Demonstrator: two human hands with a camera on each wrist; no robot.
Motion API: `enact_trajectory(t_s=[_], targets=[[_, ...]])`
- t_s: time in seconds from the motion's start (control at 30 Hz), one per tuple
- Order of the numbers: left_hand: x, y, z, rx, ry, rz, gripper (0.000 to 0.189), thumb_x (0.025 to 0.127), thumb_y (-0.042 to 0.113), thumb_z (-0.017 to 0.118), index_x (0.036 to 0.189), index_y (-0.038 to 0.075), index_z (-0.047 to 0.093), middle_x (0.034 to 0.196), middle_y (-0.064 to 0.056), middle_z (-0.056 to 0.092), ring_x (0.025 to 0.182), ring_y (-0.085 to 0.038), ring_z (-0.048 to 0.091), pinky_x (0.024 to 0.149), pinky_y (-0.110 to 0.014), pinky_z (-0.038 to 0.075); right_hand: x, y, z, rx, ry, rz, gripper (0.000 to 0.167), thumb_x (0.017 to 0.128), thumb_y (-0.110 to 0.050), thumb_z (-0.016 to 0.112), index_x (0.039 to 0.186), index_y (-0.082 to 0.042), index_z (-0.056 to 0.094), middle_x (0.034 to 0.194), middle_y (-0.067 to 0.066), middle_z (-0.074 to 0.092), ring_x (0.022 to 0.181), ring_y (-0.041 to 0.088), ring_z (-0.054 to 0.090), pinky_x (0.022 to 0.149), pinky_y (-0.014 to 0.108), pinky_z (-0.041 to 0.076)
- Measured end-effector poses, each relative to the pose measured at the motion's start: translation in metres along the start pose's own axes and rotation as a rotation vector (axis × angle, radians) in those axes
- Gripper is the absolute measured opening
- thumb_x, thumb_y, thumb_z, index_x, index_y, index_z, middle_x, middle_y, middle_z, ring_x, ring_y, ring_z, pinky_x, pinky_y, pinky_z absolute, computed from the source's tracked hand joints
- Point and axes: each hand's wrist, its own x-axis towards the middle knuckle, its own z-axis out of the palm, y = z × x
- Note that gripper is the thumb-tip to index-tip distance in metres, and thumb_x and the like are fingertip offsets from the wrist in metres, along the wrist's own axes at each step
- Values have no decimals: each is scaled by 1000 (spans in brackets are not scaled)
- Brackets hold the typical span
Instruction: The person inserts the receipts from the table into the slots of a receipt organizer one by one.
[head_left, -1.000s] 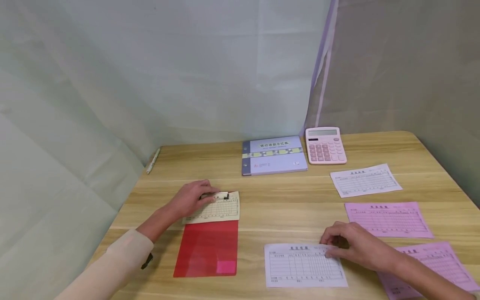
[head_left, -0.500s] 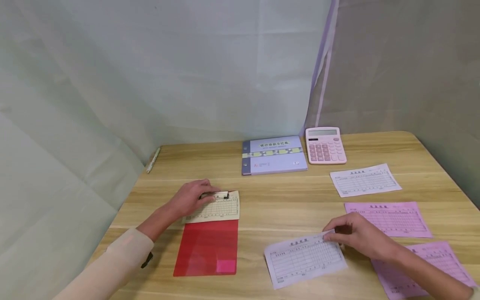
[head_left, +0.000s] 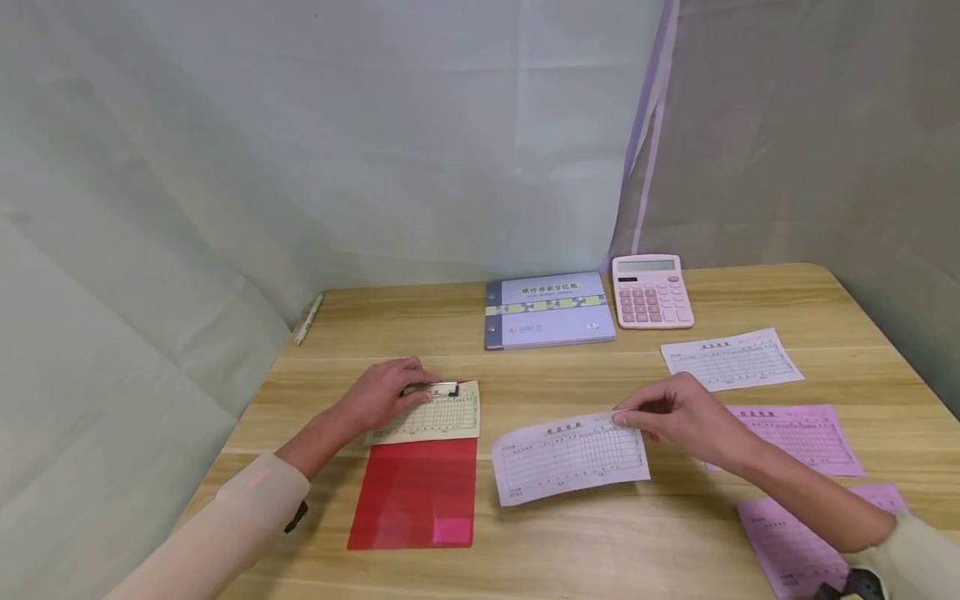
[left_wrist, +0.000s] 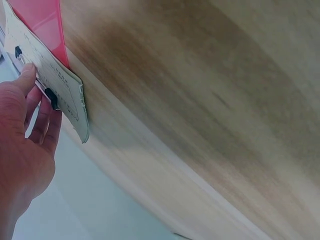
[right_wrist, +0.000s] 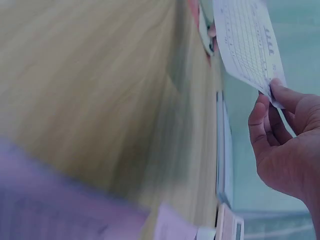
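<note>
My left hand (head_left: 386, 396) grips the metal clip (head_left: 442, 387) at the top of a red clipboard (head_left: 412, 500), thumb in front and fingers behind, as the left wrist view shows. Cream printed forms (left_wrist: 55, 75) lie under that clip on the board's upper part. Between thumb and fingers, my right hand (head_left: 678, 417) pinches a white printed form (head_left: 570, 458) by its upper right corner. The sheet hangs above the table, slightly bowed, just right of the clipboard. In the right wrist view the white form (right_wrist: 250, 45) rises from the thumb tip.
A purple account book (head_left: 551, 312) and a pink calculator (head_left: 651, 292) stand along the back edge. Another white form (head_left: 731, 360) and pink forms (head_left: 795, 433) lie at the right, partly under the right arm. A pen (head_left: 308, 319) rests at the back left corner.
My right hand has picked the white form up off the table by its corner and carried it left and away from me, towards the clipboard. The left hand keeps its place on the clip.
</note>
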Motion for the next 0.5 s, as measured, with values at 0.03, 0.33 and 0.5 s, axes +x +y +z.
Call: enact_trajectory(t_s=[0.03, 0.33, 0.5], targets=[[0, 0, -1, 1, -4, 1, 32, 98, 22, 80, 129, 15, 78, 93, 7, 58, 76, -10, 48, 70, -30, 43, 5, -3, 2, 8, -8, 16, 8, 97, -15, 79, 99, -10, 84, 74, 10, 70, 61, 19, 58, 54, 26, 44], [1, 3, -4, 38, -35, -1, 33, 98, 23, 79, 130, 15, 78, 95, 5, 60, 77, -10, 49, 71, -30, 43, 53, -18, 37, 119, -65, 114, 11, 96, -10, 80, 100, 0, 83, 71, 8, 68, 62, 16, 58, 57, 28, 49], [1, 5, -6, 43, -39, 13, 33, 98, 22, 80, 130, 14, 78, 93, 6, 59, 76, -10, 48, 69, -28, 43, 79, -17, 65, 161, -63, 167, 9, 94, -5, 80, 96, 3, 82, 70, 7, 69, 57, 14, 59, 57, 31, 54]])
